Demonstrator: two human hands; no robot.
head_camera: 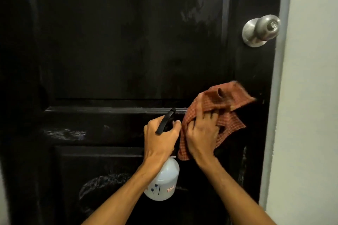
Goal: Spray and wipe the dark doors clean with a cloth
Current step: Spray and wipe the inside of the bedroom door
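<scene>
A black panelled door (117, 51) fills the view, with wet streaks near its top and pale smears on its lower panels. My left hand (161, 136) grips the black head of a white spray bottle (163, 181), which hangs below my fist. Right beside it, my right hand (202, 133) holds a reddish checked cloth (225, 102) against the door at the middle rail, below the knob. Part of the cloth is bunched above my fingers and part hangs down under them.
A round metal doorknob (261, 30) sticks out at the door's upper right. A grey door frame (279, 78) and a pale wall (311, 97) run down the right side.
</scene>
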